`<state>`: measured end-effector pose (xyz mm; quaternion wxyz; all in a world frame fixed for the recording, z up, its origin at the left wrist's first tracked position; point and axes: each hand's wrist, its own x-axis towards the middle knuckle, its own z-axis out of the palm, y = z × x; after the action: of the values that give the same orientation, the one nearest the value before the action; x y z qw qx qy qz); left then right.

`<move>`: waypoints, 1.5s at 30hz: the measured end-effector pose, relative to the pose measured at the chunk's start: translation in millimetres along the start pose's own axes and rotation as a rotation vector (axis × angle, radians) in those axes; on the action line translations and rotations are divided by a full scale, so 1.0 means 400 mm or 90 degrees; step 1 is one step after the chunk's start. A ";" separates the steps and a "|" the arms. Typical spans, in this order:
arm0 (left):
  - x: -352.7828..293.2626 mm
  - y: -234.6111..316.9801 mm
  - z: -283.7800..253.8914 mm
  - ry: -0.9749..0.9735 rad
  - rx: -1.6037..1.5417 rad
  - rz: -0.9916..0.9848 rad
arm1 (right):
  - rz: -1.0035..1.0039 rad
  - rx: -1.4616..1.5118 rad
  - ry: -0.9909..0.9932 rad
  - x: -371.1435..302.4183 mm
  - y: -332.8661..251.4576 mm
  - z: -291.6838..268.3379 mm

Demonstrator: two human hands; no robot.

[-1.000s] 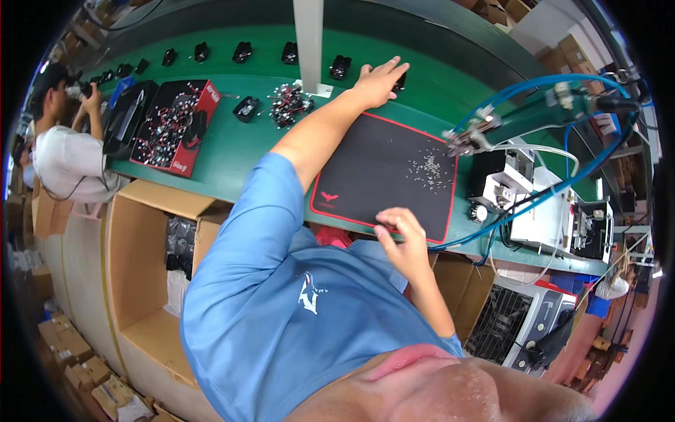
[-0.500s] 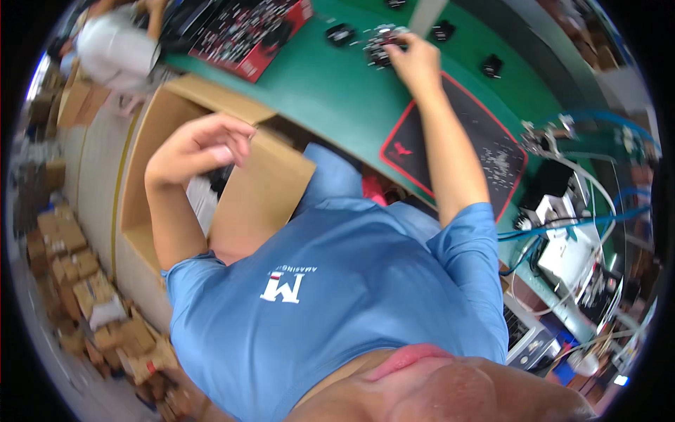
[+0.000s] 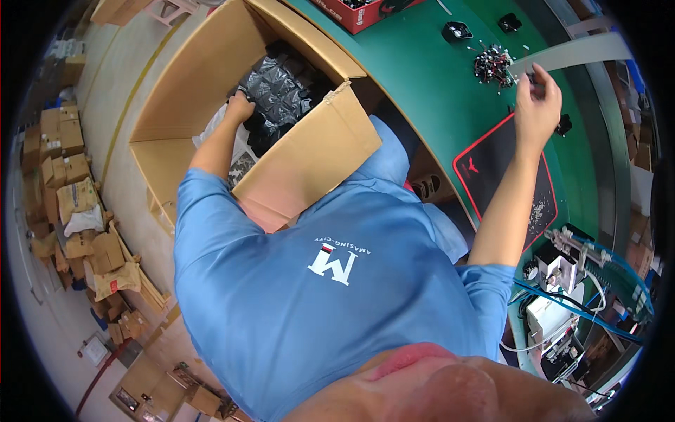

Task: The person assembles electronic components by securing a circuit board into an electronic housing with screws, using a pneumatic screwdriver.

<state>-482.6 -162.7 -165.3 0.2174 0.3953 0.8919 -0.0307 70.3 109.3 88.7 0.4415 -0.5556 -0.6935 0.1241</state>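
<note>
My left hand (image 3: 241, 107) reaches down into a large open cardboard box (image 3: 295, 165) on my left. Its fingers are curled at the edge of black pieces (image 3: 278, 88) packed in rows, some with a shiny, film-like look. A dark bit shows at the fingertips, but its kind is unclear. Over the green table, my right hand (image 3: 538, 105) is raised with bent fingers, thumb and forefinger near each other. Something small and dark seems to be between them, too hidden to name. Just left of it lies a heap of small black, white and red parts (image 3: 492, 67).
A black mat with red edging (image 3: 485, 165) bears a scatter of tiny pale pieces (image 3: 538, 211). Small black cases (image 3: 457, 31) stand on the green table (image 3: 422, 84). A red box (image 3: 355, 17) is at the far edge. A machine with blue hoses (image 3: 562, 271) sits at right; cartons (image 3: 60, 133) line the left.
My left hand has gone from above the box down among the black pieces. My right hand has drawn back from the heap of parts. The view has swung left, showing more of the box's inside.
</note>
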 end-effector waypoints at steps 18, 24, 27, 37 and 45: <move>-0.126 0.243 -0.286 0.053 -0.646 0.049 | 0.153 -0.082 -0.049 -0.509 0.072 -0.210; -0.364 0.484 -0.459 -0.157 -0.986 0.439 | 0.189 -0.039 -0.081 -0.523 0.058 -0.244; -0.428 0.613 -0.407 -0.469 -1.187 0.522 | 0.109 -0.045 -0.101 -0.531 0.070 -0.261; -0.584 1.062 -0.084 -0.681 -0.915 0.588 | 0.146 -0.008 -0.096 -0.557 0.086 -0.274; -0.609 1.228 -0.088 -0.226 -0.429 0.910 | 0.108 -0.036 -0.070 -0.581 0.096 -0.283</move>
<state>2.1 13.6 24.3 0.4304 0.7723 0.3370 0.3236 179.0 -117.9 18.6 0.3750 -0.6167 -0.6706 0.1714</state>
